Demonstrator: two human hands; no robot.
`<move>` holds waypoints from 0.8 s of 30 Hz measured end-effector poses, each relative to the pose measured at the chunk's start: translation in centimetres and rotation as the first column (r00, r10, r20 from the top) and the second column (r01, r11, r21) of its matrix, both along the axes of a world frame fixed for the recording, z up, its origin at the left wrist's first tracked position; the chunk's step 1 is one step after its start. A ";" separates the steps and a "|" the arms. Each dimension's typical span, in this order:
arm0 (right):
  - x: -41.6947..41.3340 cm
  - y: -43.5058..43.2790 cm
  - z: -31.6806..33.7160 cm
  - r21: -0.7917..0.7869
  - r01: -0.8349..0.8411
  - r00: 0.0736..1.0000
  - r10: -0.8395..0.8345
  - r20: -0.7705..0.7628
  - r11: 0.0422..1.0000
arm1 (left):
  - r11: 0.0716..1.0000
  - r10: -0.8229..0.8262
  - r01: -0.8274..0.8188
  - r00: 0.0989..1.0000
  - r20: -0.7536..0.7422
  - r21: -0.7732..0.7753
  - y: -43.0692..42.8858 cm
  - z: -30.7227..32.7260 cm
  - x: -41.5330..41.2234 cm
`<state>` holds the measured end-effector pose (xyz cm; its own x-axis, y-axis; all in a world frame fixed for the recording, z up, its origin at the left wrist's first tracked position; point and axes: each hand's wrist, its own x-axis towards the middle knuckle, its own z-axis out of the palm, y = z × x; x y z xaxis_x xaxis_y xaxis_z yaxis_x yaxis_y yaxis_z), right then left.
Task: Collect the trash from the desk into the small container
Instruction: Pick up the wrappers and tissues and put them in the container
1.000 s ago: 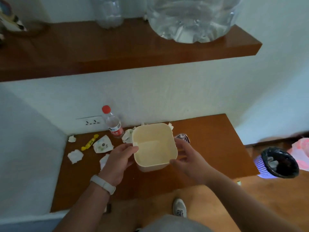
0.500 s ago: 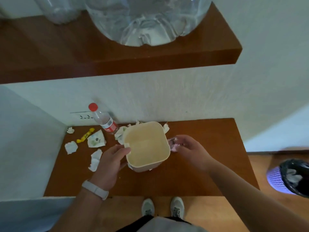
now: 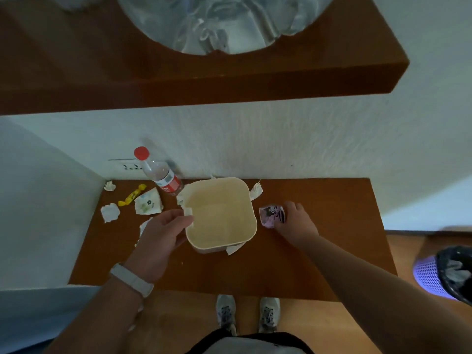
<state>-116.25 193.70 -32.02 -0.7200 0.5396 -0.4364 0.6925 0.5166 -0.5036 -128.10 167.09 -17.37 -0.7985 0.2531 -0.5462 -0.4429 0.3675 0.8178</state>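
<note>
The small cream container (image 3: 221,213) is steadied at its left rim by the left hand (image 3: 161,241), thumb hooked at the edge and fingers curled against the outer wall, and nothing can be seen inside it. Just to its right, a pink printed wrapper (image 3: 272,215) is being closed on by the right hand (image 3: 297,226); the fingers are bent over its far edge, though whether it is pinched clear of the desk (image 3: 319,251) cannot be told.

The step is best done with a firm pinch on the wrapper, a short lift over the near rim, and a release well inside the opening. The container should be kept pressed down so it is not tipped.

Plenty is left to be gathered. A crumpled tissue (image 3: 110,212), a yellow candy wrapper (image 3: 132,198) and a folded paper packet (image 3: 148,205) are scattered toward the left corner, a white scrap (image 3: 256,191) lies by the container's far right corner, and another (image 3: 233,249) is tucked under its front edge. A red-capped bottle (image 3: 159,172) leans at the white wall. Above, a dark wooden shelf (image 3: 229,80) is seen; on the floor at right, a purple bin (image 3: 444,274) with a black liner.
</note>
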 end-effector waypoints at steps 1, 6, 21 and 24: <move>-0.4 0.0 -0.3 0.009 -0.007 1.000 0.007 0.013 1.000 | 1.000 0.013 -0.013 1.000 0.005 0.002 -0.1 0.0 0.0; -1.5 0.1 -1.3 0.060 -0.155 0.980 0.146 0.134 0.986 | 0.998 0.067 -0.067 0.997 0.041 0.007 -0.4 -0.6 0.2; 0.1 -0.7 1.3 0.090 -0.138 0.990 0.140 -0.015 0.986 | 0.997 0.074 -0.075 0.996 0.045 0.005 -0.3 0.0 -0.5; 0.2 -0.9 3.7 0.099 -0.071 0.993 0.079 -0.082 0.993 | 0.998 0.064 -0.065 0.997 0.037 0.025 -0.2 0.3 -0.7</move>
<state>-116.04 192.82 -28.29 -0.7927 0.5187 -0.3203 0.6061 0.6142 -0.5054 -128.80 166.93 -17.05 -0.7933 0.2163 -0.5691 -0.4946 0.3162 0.8096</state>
